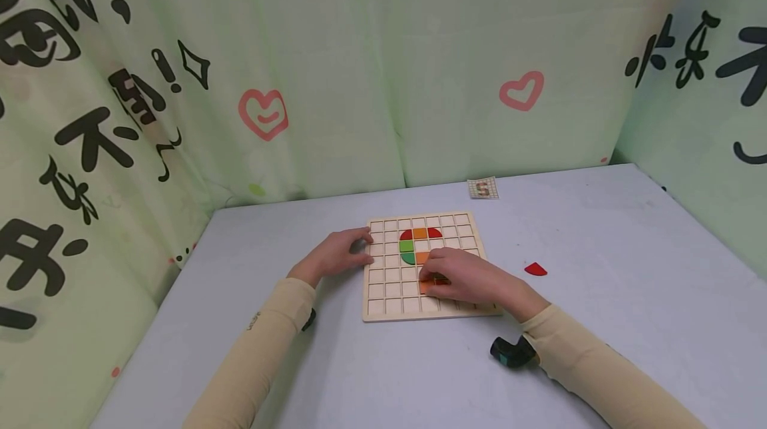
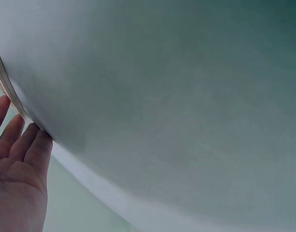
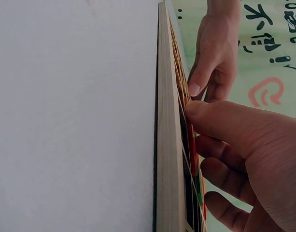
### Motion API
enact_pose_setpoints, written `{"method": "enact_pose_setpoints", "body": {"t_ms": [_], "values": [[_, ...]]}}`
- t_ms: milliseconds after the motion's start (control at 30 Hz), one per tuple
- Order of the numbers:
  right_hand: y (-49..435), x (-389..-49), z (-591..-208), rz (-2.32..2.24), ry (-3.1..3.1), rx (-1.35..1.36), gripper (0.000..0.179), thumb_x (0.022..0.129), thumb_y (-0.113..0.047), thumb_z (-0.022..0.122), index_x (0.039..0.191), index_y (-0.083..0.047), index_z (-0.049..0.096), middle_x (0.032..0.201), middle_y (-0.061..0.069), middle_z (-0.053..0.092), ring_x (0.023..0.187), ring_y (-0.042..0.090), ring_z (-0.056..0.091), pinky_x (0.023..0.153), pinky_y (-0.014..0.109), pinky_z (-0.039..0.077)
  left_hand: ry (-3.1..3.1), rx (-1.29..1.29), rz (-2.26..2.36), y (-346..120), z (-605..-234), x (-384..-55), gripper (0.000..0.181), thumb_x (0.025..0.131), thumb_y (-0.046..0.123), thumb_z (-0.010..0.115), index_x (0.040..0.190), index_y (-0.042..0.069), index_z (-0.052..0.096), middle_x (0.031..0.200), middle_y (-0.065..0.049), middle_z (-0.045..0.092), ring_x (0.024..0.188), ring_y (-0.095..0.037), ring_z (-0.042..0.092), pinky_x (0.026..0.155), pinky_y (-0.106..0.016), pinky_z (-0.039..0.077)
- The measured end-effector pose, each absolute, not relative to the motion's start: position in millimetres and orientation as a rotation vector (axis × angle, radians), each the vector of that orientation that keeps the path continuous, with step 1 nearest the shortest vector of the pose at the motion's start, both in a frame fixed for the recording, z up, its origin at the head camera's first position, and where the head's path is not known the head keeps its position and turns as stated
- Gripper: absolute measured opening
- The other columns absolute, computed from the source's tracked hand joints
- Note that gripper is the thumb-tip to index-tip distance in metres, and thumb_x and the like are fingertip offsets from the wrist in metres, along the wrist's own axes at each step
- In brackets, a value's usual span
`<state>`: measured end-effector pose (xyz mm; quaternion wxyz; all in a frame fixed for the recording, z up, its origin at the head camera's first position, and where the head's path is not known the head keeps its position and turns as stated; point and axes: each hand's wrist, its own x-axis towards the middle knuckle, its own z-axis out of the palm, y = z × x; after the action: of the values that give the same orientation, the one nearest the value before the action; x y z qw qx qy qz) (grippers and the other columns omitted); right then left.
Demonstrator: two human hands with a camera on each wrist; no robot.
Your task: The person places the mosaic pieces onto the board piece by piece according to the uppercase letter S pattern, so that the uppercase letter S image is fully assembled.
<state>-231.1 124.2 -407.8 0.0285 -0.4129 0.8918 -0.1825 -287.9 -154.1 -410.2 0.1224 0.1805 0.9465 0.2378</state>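
Note:
A square wooden grid board [image 1: 383, 292] lies on the table. Set into its cells are colored tiles: a light green square tile [image 1: 406, 246], a dark green rounded tile [image 1: 408, 258], orange squares and red rounded tiles [image 1: 435, 233]. My left hand [image 1: 340, 254] touches the board's left edge with spread thumb and fingers. Over the board's lower middle is my right hand [image 1: 464, 276]; its thumb touches an orange square tile [image 1: 425, 287], and its other fingers bend loosely above the neighboring tiles. Part of the pattern is hidden beneath this hand.
A loose red tile [image 1: 536, 269] lies on the table right of the board. Behind the board is a small pattern card [image 1: 483, 188]. A printed curtain [image 1: 383, 82] hangs around the table [image 1: 252, 236]. Black wrist devices [image 1: 512, 352] sit below the sleeves.

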Motion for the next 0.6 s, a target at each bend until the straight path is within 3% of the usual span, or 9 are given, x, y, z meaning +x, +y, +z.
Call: {"method": "enact_pose_setpoints", "body": {"t_ms": [367,600], "values": [[134,-239,-402,-0.543,2.72,-1.312,0.015,0.089,-0.025,0.072,0.101,-0.015,0.072,0.093,-0.007,0.061,0.087,0.011,0.055,0.08,0.029,0.052,2.763,0.506,0.697,-153,-409,-287,0.036,0.089,0.027,0.073,0.12,0.014,0.06,0.15,-0.003,0.045,0.141,-0.022,0.036,0.116,-0.037,0.03],[147,-241,-391,-0.509,2.656,-1.27,0.017,0.087,-0.02,0.072,0.104,-0.014,0.073,0.099,-0.004,0.063,0.093,0.013,0.054,0.084,0.033,0.051,2.764,0.513,0.69,-153,-409,-287,0.035,0.089,0.027,0.073,0.12,0.014,0.06,0.15,-0.003,0.045,0.141,-0.022,0.036,0.116,-0.037,0.03]]}}
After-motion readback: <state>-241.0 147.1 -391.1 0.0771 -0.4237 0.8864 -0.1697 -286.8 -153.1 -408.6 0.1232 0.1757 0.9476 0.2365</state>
